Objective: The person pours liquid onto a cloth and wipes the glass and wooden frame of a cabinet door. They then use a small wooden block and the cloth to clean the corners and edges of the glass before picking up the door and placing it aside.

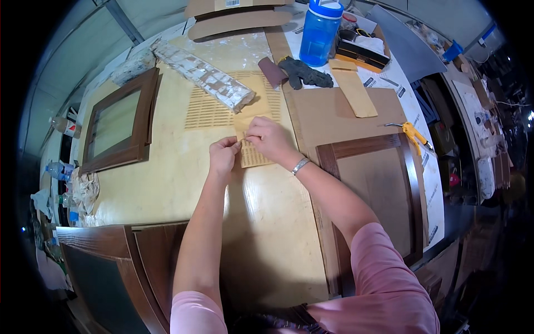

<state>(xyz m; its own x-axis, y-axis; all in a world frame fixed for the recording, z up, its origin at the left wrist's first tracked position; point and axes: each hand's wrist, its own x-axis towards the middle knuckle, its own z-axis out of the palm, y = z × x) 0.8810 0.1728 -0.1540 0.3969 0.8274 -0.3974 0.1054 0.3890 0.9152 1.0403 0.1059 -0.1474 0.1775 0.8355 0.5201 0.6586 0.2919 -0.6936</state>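
Observation:
My left hand (pixel 223 155) and my right hand (pixel 271 139) meet over a narrow strip of yellow printed paper (pixel 255 159), which looks like sandpaper backing. The fingers of both hands are pinched together at the strip's left edge, close to each other. A silver band circles my right wrist. Just beyond the hands lies a larger yellow sheet (pixel 208 116) with printed rows. Resting partly over it is a long board (pixel 206 75) smeared with white. A curled brown piece of sandpaper (pixel 271 72) sits beside a dark grey glove (pixel 307 75).
Brown framed panels lie at the left (pixel 146 119), at the right (pixel 328 161) on cardboard, and at the lower left (pixel 100 245). A blue bottle (pixel 317 42) stands at the back near an open box (pixel 361 58). A yellow-handled tool (pixel 414 136) lies by the right edge.

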